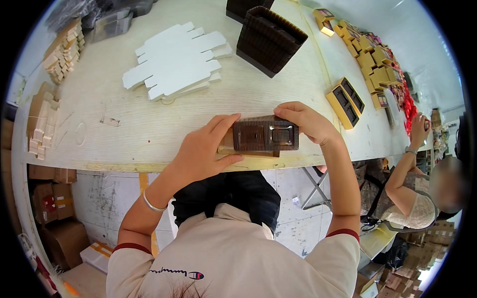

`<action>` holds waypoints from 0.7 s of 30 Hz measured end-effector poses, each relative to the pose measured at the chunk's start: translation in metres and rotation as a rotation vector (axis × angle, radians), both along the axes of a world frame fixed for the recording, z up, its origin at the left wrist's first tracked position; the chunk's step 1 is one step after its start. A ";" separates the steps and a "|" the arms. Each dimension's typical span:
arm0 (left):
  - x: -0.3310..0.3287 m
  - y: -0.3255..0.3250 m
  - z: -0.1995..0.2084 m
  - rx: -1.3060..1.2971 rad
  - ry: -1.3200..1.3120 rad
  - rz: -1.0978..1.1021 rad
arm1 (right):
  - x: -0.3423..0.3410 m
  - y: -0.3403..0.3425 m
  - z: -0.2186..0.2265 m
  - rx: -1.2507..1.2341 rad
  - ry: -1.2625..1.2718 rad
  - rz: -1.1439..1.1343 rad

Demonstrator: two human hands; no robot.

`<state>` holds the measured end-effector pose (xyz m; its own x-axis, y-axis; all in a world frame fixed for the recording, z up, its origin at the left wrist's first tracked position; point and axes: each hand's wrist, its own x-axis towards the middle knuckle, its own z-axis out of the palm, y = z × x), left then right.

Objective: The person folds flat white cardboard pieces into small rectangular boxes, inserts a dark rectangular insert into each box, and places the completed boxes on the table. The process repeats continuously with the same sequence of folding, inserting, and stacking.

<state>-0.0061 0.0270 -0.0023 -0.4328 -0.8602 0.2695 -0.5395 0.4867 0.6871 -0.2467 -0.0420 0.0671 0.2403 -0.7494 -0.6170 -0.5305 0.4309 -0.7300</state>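
Standing here, I see the left hand (201, 149) clasping the left end of a gold box (226, 142), the right hand (309, 121) gripping a dark plastic tray (254, 137) by its right end, over the counter (114, 146) close to its near edge. The tray overhangs the box's right end; uneven pressure could buckle it, or a slip drop both lapward.

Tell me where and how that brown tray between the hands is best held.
I'd pinch the brown tray by its two long edges near the right end, coming from the right: its ribbed rim likely offers purchase, and the left hand spans the left end.
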 end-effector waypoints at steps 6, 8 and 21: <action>-0.002 0.001 0.001 0.082 0.038 -0.005 | -0.008 0.005 -0.018 -0.134 0.016 0.138; -0.002 0.000 0.000 0.120 0.048 0.001 | -0.008 0.019 -0.010 -0.321 -0.047 0.229; 0.001 -0.001 -0.004 0.109 0.071 0.000 | -0.014 0.058 0.003 -0.983 0.245 0.604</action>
<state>-0.0047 0.0257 -0.0067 -0.4160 -0.8860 0.2048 -0.4873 0.4074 0.7723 -0.2611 0.0157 0.0699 0.6740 -0.7340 0.0833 -0.6280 -0.6288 -0.4585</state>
